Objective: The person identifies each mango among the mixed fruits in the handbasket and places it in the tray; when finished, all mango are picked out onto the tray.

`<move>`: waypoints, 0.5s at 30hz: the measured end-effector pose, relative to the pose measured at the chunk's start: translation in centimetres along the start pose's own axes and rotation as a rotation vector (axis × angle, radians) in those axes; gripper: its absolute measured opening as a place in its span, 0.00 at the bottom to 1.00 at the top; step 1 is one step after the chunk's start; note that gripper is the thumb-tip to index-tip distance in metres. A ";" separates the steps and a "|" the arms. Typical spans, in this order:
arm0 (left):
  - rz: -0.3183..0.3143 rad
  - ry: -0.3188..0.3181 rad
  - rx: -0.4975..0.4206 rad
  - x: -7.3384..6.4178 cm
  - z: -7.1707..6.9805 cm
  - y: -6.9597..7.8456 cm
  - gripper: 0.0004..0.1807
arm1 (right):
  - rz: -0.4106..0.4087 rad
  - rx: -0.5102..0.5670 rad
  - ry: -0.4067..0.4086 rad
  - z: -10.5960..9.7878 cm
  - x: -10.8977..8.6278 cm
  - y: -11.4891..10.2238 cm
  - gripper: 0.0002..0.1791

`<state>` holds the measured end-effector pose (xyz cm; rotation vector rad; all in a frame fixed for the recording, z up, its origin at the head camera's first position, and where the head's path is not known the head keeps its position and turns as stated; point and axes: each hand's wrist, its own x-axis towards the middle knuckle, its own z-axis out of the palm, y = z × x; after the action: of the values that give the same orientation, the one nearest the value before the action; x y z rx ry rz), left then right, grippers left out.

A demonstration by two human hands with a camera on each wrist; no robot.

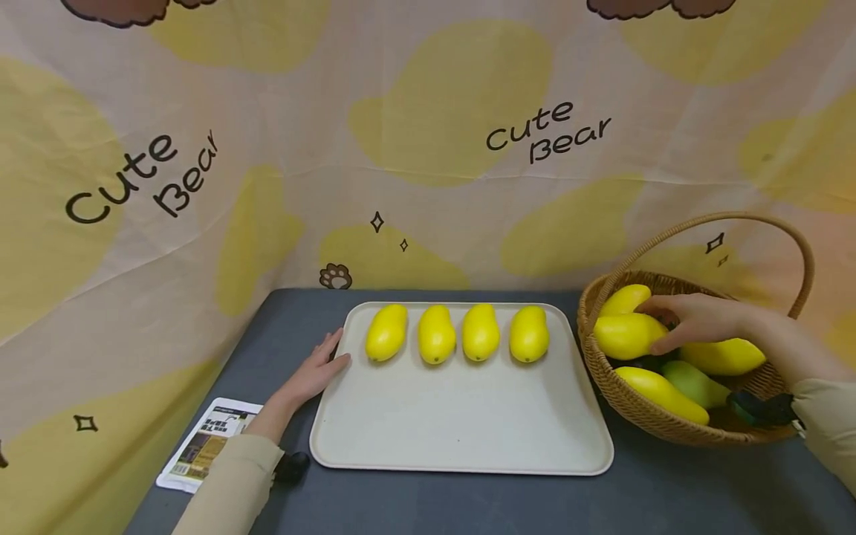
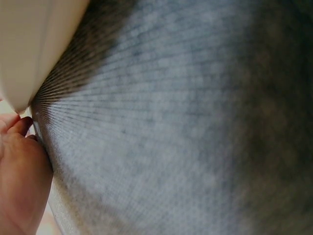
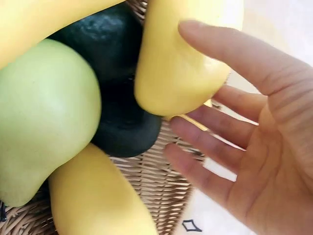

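My right hand (image 1: 695, 316) reaches into a wicker basket (image 1: 615, 390) and grips a yellow mango (image 1: 622, 336) at its end. In the right wrist view the thumb lies across the near side of that mango (image 3: 168, 63), and the fingers go round behind it. Several more yellow mangoes stand in a row along the far side of a white tray (image 1: 461, 431), one of them the leftmost mango (image 1: 386, 333). Flat against the tray's left edge rests my left hand (image 1: 313, 377), fingers extended. The left wrist view shows only part of that hand (image 2: 24, 181).
Beside the gripped mango the basket holds further mangoes (image 1: 662, 394), a green pear (image 1: 695, 384) and dark green fruit (image 3: 110, 44). Its tall handle (image 1: 749, 215) arches above. A printed white packet (image 1: 203, 446) lies left on the grey table (image 1: 414, 505). A patterned cloth (image 1: 428, 148) hangs behind.
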<state>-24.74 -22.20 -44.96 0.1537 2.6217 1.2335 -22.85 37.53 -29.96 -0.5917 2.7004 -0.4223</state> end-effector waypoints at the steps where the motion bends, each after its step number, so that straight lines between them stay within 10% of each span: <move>1: 0.004 0.000 0.002 0.0 0.0 0.0 0.38 | 0.005 -0.003 0.004 0.0 0.1 0.1 0.40; 15: -0.008 -0.006 0.006 0.0 0.0 0.1 0.39 | 0.012 0.004 0.224 0.2 -1.8 0.9 0.27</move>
<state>-24.77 -22.16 -44.92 0.1478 2.6191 1.2206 -21.54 39.09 -29.94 -0.5569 2.9121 -0.5187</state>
